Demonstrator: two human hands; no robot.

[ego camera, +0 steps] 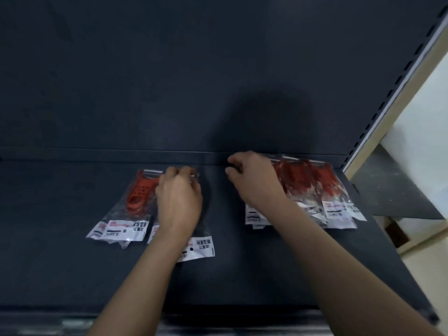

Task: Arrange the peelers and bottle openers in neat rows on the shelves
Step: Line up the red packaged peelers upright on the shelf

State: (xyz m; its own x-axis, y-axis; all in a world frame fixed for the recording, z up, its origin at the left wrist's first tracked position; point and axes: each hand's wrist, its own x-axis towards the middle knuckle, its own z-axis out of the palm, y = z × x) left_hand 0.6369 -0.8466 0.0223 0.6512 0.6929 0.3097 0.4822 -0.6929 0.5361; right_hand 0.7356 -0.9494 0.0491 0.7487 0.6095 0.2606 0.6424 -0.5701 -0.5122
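Straightening bagged peelers on the shelf [72,275], the left hand [179,200] pinches a packet [194,248] beneath it; the right hand [252,180], fingers curled, touches the right stack [322,190]; next, squaring edges.

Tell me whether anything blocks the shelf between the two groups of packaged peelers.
Nothing visible does. The dark shelf lies bare between the left packs and the right stack; only the right hand reaches over that gap near the back. The left hand rests on the left packs.

Red peelers in clear bags are laid flat: one [135,195] left of the left hand [178,197], a blurred overlapping row [322,190] beside the right hand [254,180].
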